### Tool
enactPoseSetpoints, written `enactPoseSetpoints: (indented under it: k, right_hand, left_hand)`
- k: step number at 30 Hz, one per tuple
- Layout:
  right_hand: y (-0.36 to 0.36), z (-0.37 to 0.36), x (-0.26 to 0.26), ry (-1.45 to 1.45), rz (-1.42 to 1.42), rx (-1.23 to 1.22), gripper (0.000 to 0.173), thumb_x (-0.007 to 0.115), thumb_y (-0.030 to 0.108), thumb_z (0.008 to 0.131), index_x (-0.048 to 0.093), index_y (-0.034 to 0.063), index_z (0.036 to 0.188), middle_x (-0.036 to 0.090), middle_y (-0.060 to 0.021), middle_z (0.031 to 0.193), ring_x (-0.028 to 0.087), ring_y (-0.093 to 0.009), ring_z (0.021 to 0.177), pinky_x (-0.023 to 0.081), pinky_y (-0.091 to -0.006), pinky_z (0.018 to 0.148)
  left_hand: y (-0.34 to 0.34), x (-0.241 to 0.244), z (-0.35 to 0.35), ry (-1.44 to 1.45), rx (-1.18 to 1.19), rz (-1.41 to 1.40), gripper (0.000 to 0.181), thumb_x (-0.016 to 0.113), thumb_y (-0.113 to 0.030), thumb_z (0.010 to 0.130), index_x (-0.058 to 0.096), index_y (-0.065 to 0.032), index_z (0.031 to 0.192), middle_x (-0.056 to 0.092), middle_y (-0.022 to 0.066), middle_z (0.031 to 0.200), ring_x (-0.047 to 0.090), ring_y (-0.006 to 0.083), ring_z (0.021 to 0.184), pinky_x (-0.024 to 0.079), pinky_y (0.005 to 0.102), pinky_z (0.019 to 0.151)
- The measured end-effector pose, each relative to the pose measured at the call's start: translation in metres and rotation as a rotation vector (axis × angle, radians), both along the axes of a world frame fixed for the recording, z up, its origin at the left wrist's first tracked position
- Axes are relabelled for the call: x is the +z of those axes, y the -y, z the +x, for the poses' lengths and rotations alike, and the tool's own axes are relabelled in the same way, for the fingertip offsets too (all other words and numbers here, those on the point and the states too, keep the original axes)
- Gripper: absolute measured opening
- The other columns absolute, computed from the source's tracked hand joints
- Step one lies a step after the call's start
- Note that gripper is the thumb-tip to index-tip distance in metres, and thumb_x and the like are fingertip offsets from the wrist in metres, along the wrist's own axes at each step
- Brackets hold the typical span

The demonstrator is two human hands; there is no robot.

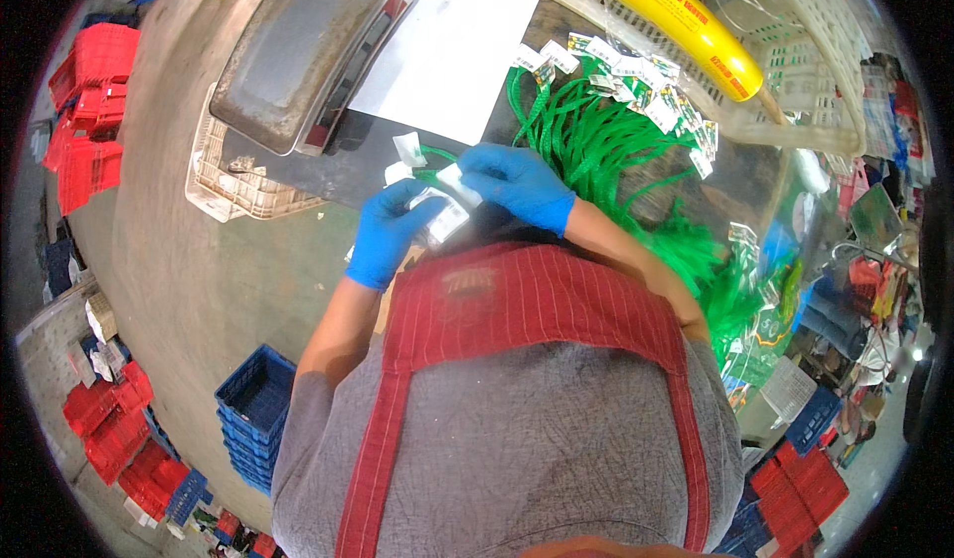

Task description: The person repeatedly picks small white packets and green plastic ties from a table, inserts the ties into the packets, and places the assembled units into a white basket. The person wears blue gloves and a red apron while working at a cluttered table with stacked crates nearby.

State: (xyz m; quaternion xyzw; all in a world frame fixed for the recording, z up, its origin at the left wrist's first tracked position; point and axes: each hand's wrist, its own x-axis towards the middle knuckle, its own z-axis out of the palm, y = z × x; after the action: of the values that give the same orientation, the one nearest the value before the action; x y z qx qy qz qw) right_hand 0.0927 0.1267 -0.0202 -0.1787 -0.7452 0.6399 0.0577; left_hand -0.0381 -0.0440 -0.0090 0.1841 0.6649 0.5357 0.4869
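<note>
My left hand [395, 226], in a blue glove, grips a white printed label [447, 219] between thumb and fingers in front of my red striped apron. Close beside it, my right hand [518, 185], also gloved in blue, pinches another white tag or label piece [460, 183]. A short green mesh strip [438, 153] runs just behind both hands, with white tags [408, 149] at its left end. To the right of my right hand lies a fanned bundle of green mesh net bags [596, 137], with barcoded tags [630, 66] at their far ends.
A metal-topped weighing scale [305, 44] stands at the back left by a white sheet [447, 44]. At the back right, a yellow roll of wrap [682, 25] rests on a pale plastic crate [812, 137]. Stacked blue crates [257, 394] stand on the floor at left.
</note>
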Motion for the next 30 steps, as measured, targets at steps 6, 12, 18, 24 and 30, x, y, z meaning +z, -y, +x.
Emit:
enactPoseSetpoints:
  k: [6,12,18,24,30]
  right_hand:
    - [-0.001,0.002,0.005,-0.045,-0.033,0.107,0.023,0.056,0.018,0.086,0.06,0.0055,0.105,0.063,-0.0141,0.093,0.063,-0.02,0.084,0.048,-0.0306,0.077]
    - [-0.001,0.001,0.004,-0.052,-0.049,0.124,0.023,0.057,0.018,0.085,0.061,0.0068,0.104,0.064,-0.0137,0.093,0.063,-0.021,0.082,0.049,-0.0306,0.076]
    - [-0.002,0.0,0.002,-0.067,0.036,0.128,0.022,0.056,0.019,0.086,0.062,0.0084,0.104,0.064,-0.0142,0.092,0.064,-0.023,0.081,0.049,-0.031,0.075]
    - [-0.002,0.0,0.002,-0.039,-0.002,0.129,0.022,0.055,0.019,0.086,0.063,0.0091,0.105,0.065,-0.0142,0.091,0.064,-0.023,0.08,0.049,-0.0313,0.075]
    - [-0.002,0.0,0.002,-0.072,-0.047,0.122,0.022,0.056,0.019,0.086,0.063,0.0081,0.104,0.064,-0.0143,0.093,0.064,-0.023,0.082,0.048,-0.0311,0.076]
  left_hand:
    - [-0.002,-0.006,0.003,0.022,0.003,0.008,0.019,0.068,-0.008,0.079,0.065,-0.0005,0.096,0.065,0.004,0.086,0.059,0.0082,0.074,0.048,0.0226,0.065]
    - [-0.004,-0.006,0.003,0.015,-0.002,-0.032,0.019,0.068,-0.007,0.078,0.065,-0.0003,0.096,0.066,0.0044,0.087,0.059,0.0082,0.076,0.048,0.0228,0.066]
    - [-0.009,-0.002,0.008,-0.024,0.024,-0.009,0.011,0.068,-0.01,0.08,0.063,-0.0021,0.086,0.066,0.0061,0.082,0.06,0.0094,0.072,0.048,0.0239,0.062]
    - [-0.009,-0.004,0.005,0.034,0.009,-0.025,0.02,0.068,-0.008,0.079,0.064,0.0012,0.097,0.066,0.006,0.088,0.06,0.0098,0.077,0.049,0.0234,0.067]
    - [-0.012,-0.003,0.008,0.033,0.039,0.008,0.012,0.067,-0.01,0.08,0.063,-0.0021,0.088,0.065,0.006,0.083,0.06,0.0094,0.074,0.048,0.0241,0.064]
